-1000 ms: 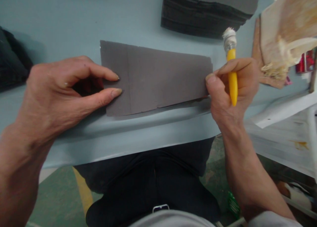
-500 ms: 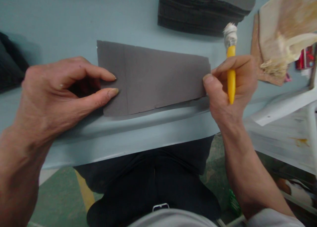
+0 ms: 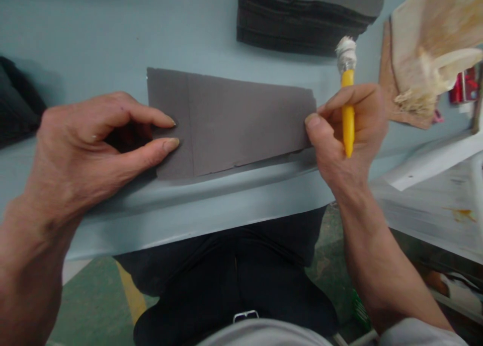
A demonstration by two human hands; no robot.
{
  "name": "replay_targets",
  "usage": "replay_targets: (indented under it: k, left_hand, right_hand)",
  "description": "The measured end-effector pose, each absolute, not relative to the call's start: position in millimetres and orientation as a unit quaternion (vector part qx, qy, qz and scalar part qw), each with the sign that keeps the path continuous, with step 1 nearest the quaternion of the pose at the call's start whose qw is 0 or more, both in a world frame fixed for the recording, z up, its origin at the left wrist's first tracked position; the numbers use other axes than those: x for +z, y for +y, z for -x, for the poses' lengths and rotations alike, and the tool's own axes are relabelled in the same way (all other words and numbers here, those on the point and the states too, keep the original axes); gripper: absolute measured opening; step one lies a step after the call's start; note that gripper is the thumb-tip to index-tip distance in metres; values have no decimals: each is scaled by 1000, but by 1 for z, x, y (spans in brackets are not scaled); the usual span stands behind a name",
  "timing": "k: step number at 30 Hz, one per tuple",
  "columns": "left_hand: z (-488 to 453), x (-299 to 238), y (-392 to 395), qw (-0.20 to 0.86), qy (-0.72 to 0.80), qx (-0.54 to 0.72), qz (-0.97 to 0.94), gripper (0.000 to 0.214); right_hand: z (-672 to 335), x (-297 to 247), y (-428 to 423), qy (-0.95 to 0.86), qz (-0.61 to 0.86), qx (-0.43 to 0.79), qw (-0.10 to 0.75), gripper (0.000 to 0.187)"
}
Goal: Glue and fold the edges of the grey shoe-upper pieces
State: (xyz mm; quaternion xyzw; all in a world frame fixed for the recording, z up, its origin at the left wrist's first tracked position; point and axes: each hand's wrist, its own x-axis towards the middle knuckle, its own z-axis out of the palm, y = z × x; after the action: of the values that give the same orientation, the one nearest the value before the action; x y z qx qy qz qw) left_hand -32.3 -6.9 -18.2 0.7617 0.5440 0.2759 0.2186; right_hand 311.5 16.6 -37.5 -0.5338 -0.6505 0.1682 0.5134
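1. right hand (image 3: 349,130): the grip is closed round the yellow handle of a brush (image 3: 347,117). the handle stands nearly upright in the fist, and its white, clotted head sticks out above the forefinger.
2. the right thumb (image 3: 315,124) touches the right end of a grey sheet (image 3: 241,119).
3. left hand (image 3: 86,150): the forefinger and thumb (image 3: 166,146) are stretched out with their tips lying on the left end of the sheet, a narrow gap between them. the other fingers are curled into shadow, so i cannot tell whether this grip pinches the sheet's edge or only presses on it.
4. the sheet lies flat on the pale blue counter (image 3: 94,39), between the two hands and close to the near edge. a faint line crosses it near the left end, and a step is cut into its near edge.
5. past the sheet, at the far side of the counter, is a stack (image 3: 302,19) of dark sheets, well apart from it.
6. to the right of the brush head a board (image 3: 426,39) smeared with pale paste leans over the counter, with something red (image 3: 460,87) just behind it.
7. a dark bundle (image 3: 17,104) lies at the left edge of the counter.
8. below the counter are the person's dark trousers and a green floor with a yellow line.
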Motion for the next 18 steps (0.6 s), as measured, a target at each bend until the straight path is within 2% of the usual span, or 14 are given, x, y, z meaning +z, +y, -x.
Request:
replay_targets:
  k: [5,18]
  left_hand:
    - [32,-19,-7,220,545,272,-762,32]
    - [34,-20,-7,220,540,278,-764,33]
  right_hand:
    - [-312,-36,17,-653,524,191,513,45]
    - [-318,-41,17,-666,506,204,508,35]
